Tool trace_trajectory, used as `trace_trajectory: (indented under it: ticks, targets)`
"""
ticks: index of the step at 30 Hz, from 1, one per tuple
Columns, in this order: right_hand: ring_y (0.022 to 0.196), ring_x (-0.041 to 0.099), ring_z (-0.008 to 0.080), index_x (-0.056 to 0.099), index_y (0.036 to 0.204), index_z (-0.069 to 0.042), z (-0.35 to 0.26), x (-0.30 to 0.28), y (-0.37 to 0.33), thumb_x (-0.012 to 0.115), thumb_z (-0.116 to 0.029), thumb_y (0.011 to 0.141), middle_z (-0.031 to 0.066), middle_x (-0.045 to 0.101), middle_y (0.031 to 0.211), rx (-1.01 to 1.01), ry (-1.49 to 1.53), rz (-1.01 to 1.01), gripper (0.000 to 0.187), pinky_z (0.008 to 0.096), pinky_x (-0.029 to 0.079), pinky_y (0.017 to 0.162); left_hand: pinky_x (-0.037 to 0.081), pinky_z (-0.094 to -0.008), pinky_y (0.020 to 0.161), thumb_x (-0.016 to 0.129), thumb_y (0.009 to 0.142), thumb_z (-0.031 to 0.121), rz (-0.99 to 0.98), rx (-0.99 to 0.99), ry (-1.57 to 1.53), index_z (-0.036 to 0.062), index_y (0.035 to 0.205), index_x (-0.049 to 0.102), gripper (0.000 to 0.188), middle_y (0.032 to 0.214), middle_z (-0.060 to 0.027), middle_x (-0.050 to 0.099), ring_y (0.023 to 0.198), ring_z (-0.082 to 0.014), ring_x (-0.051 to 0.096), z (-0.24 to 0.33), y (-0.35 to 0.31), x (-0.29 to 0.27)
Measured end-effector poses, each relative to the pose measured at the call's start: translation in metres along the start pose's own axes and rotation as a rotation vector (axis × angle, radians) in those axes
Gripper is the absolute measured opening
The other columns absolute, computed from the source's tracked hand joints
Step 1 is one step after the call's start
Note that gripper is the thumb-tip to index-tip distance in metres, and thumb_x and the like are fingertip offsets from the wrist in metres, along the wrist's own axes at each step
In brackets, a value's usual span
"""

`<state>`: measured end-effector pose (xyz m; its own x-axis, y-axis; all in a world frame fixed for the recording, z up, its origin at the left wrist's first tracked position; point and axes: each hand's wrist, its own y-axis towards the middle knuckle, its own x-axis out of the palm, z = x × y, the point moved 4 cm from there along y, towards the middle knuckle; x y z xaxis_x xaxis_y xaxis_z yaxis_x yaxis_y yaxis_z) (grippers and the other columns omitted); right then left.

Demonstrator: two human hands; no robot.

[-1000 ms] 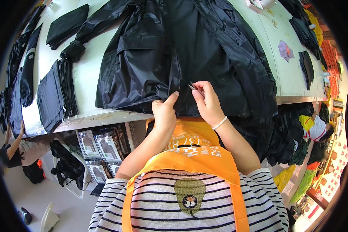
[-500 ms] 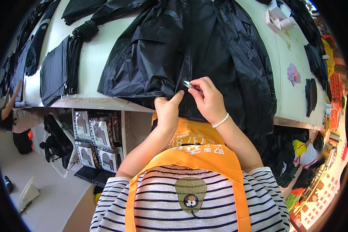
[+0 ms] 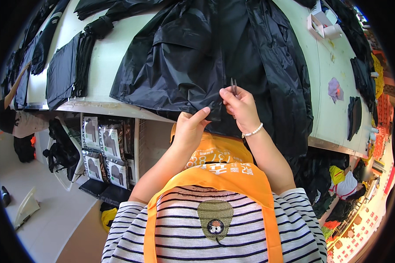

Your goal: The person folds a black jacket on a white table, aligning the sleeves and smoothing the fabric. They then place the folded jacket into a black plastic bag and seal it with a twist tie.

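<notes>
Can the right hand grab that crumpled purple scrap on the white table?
Probably, with a stretch: only the shiny black jacket and white tabletop seem to lie between the right hand and the crumpled purple scrap. That hand holds a small pointed metal tool, which may need setting aside.

Jacket (image 3: 180, 65): black all over on my feed
Tool (image 3: 233, 84): I read it as grey
Table (image 3: 112, 61): pale, greenish white to me
Apron (image 3: 224, 180): orange with white print
Shirt (image 3: 175, 245): white with black stripes, I see
Patch (image 3: 214, 209): olive green
Bracelet (image 3: 253, 131): white
Rag (image 3: 334, 89): lilac, orange spot
Folded clothes (image 3: 65, 72): black
</notes>
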<state>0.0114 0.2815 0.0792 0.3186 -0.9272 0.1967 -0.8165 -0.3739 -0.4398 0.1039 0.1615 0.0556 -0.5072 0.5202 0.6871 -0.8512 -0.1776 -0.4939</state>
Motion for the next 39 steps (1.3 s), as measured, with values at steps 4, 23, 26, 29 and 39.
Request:
trace_trajectory:
  ticks: [4,23,26,29,39]
  targets:
    - [0.048,0.039,0.0,0.061,0.078,-0.006,-0.003,-0.009,-0.002,0.066,-0.02,0.089,-0.005,0.053,0.064,-0.017,0.054,0.012,0.018,0.0169,0.028,0.044,0.053,-0.0253,0.07,0.064,0.085,0.004,-0.027,-0.131,0.005,-0.0021,0.093,0.065,0.01,0.09,-0.0075,0.069,0.077,-0.0143,0.066,-0.006,-0.014,-0.007]
    - [0.078,0.059,0.0132,0.054,0.103,-0.002,-0.016,-0.068,-0.06,0.059,-0.019,0.094,0.007,0.061,0.087,-0.319,-0.492,-0.05,0.02,0.0252,0.048,0.071,0.054,-0.0249,0.075,0.062,0.086,0.0,-0.008,-0.023,0.209,-0.0038,0.093,0.065,0.009,0.087,-0.0107,0.069,0.08,-0.0164,0.067,-0.019,-0.013,0.05]
    - [0.075,0.061,0.0152,0.055,0.099,-0.003,-0.023,-0.069,-0.065,0.063,-0.018,0.091,0.0076,0.062,0.086,-0.432,-0.56,-0.04,0.019,0.0256,0.049,0.068,0.053,-0.0242,0.075,0.062,0.086,0.001,-0.029,-0.013,0.263,-0.0041,0.092,0.065,0.009,0.087,-0.0107,0.069,0.079,-0.0149,0.067,-0.022,-0.013,0.057]
    - [0.071,0.063,0.0175,0.056,0.096,-0.004,-0.03,-0.07,-0.067,0.066,-0.017,0.088,0.008,0.062,0.085,-0.469,-0.672,-0.021,0.019,0.0262,0.051,0.065,0.052,-0.0236,0.075,0.062,0.086,0.001,-0.043,0.004,0.329,-0.0042,0.093,0.065,0.009,0.086,-0.0107,0.069,0.078,-0.0134,0.066,-0.026,-0.012,0.062]
    - [0.065,0.061,0.0173,0.057,0.091,-0.004,-0.035,-0.089,-0.063,0.068,-0.015,0.086,0.007,0.061,0.079,-0.442,-0.696,-0.048,0.017,0.0262,0.049,0.06,0.051,-0.0229,0.074,0.061,0.086,0.001,-0.028,0.024,0.378,-0.0038,0.093,0.065,0.009,0.086,-0.0098,0.069,0.078,-0.0117,0.065,-0.04,-0.011,0.075]
